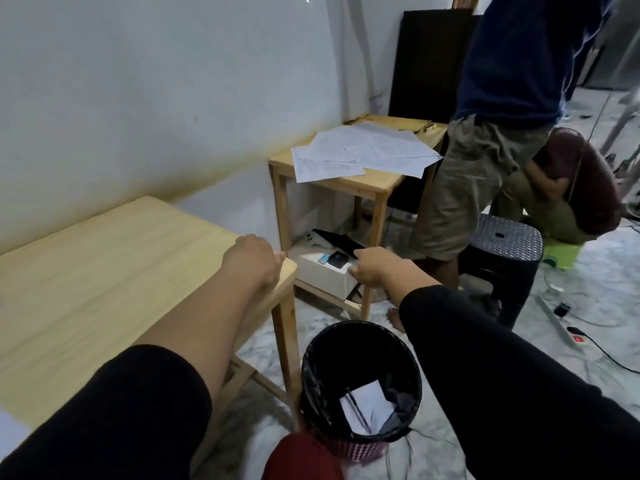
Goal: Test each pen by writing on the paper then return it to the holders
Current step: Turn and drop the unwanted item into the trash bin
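Observation:
No pen holder shows in the head view. My left hand (254,259) lies on the far corner of the near wooden table (104,271), its fingers bent down over the edge. My right hand (375,266) is stretched out in the air toward a white box (322,271) on the low shelf of the second table. Its fingers point away from me and are mostly hidden, so I cannot tell if they touch the box. Loose sheets of paper (360,150) lie spread on the second table (346,183). A pen (358,408) and a folded sheet lie inside a black waste bin (360,341).
The waste bin stands on the marble floor between my arms, by the near table's leg. A person stands at the second table's right end, and a second person crouches behind a dark plastic stool (502,258). A power strip (568,332) and cables lie on the floor at right.

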The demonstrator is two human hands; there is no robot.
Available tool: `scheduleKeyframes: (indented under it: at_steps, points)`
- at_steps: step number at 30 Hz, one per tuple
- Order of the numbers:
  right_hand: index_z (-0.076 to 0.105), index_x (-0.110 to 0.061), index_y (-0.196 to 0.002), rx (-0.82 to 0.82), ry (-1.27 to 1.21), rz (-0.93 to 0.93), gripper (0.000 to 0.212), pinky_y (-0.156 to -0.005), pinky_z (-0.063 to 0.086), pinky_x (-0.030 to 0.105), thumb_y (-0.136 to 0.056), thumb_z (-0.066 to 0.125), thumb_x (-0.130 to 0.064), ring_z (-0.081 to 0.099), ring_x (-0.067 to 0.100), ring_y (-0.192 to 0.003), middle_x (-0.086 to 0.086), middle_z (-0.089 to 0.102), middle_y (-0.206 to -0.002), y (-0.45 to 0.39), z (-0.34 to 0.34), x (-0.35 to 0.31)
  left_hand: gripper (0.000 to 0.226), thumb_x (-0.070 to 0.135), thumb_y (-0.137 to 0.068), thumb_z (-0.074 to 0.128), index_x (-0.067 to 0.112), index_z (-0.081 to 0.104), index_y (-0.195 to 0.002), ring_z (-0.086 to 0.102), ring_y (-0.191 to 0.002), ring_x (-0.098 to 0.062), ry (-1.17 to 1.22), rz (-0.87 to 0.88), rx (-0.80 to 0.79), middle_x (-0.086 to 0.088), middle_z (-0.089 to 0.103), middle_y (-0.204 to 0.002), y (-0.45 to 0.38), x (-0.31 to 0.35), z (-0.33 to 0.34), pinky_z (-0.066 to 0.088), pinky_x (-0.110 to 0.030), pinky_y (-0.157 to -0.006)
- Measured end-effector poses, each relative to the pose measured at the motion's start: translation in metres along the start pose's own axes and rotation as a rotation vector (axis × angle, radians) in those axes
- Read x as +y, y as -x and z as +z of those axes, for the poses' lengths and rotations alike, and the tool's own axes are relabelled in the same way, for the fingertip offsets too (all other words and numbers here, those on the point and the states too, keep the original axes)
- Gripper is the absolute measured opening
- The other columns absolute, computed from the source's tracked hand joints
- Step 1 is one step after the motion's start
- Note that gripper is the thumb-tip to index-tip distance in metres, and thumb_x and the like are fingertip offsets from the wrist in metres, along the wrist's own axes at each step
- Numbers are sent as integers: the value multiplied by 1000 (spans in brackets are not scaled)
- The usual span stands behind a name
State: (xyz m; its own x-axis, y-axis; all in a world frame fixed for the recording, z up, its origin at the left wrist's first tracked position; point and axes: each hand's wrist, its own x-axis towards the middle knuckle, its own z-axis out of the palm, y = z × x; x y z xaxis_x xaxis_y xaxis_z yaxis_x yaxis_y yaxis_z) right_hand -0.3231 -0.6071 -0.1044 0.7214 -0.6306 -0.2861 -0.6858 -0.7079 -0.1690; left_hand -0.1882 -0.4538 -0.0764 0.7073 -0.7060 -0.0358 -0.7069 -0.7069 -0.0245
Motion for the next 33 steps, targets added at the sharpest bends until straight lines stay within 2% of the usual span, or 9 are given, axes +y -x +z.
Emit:
scheduleKeyframes:
  at_steps: [4, 8, 12, 14, 17, 22, 26, 30, 33]
  points:
    - [36, -7, -141, 42, 45, -23, 53, -105, 39, 42, -98, 31, -37, 43, 32, -130, 14, 41, -146, 3, -16, -10, 55, 45, -97, 27, 3, 56, -118, 49, -115, -31, -57, 21, -47, -17, 53, -125, -7, 6, -11, 43, -37, -91]
    - [41, -6, -138, 119, 62, -61, 51, -103, 42, 43, -97, 33, -36, 47, 33, -126, 16, 46, -141, 7, -29, -20, 52, 45, -96, 31, 3, 59, -111, 55, -103, -28, -90, 35, -12, -14, 57, -114, -1, 10, -21, 42, -33, -77]
    - [45, -5, -134, 156, 73, -105, 48, -100, 43, 39, -98, 33, -36, 50, 31, -122, 16, 51, -137, 16, -40, -41, 49, 44, -96, 33, 4, 59, -108, 51, -87, -22, -110, -16, -3, -12, 58, -109, 11, -1, -34, 41, -30, -70]
    - [44, -6, -136, 159, 85, -119, 49, -101, 41, 38, -98, 34, -36, 49, 29, -124, 15, 50, -137, 20, -45, -55, 49, 44, -96, 33, 4, 58, -111, 52, -91, -24, -121, -50, 8, -13, 57, -113, 17, -13, -41, 40, -31, -70]
    - [43, -7, -136, 189, 100, -157, 49, -102, 42, 40, -98, 34, -36, 49, 29, -124, 15, 49, -139, 27, -53, -81, 49, 42, -97, 32, 5, 55, -119, 53, -110, -28, -123, -106, 27, -14, 54, -125, 29, -36, -54, 40, -33, -76]
    - [44, -7, -133, 226, 93, -253, 47, -98, 41, 40, -97, 32, -35, 49, 31, -123, 16, 48, -139, 41, -63, -137, 55, 45, -97, 29, 5, 45, -131, 41, -128, -30, -152, -211, 63, -16, 44, -139, 63, -85, -73, 39, -37, -98]
    - [37, -5, -139, 236, 134, -359, 51, -105, 38, 41, -98, 30, -33, 42, 32, -130, 17, 42, -145, 59, -68, -191, 59, 45, -97, 30, 0, 41, -132, 39, -129, -30, -129, -298, 133, -18, 44, -138, 93, -135, -89, 38, -37, -100]
    - [40, -6, -137, 280, 164, -455, 52, -103, 39, 41, -97, 32, -37, 43, 32, -130, 15, 44, -144, 76, -69, -247, 58, 43, -97, 31, -1, 34, -135, 37, -128, -30, -78, -374, 186, -18, 40, -138, 128, -185, -104, 37, -37, -100]
    - [42, -5, -135, 294, 168, -518, 51, -101, 40, 40, -97, 33, -37, 46, 32, -127, 14, 47, -141, 91, -67, -291, 58, 43, -97, 30, -3, 36, -132, 37, -127, -31, -98, -421, 213, -19, 43, -135, 154, -227, -109, 38, -38, -99]
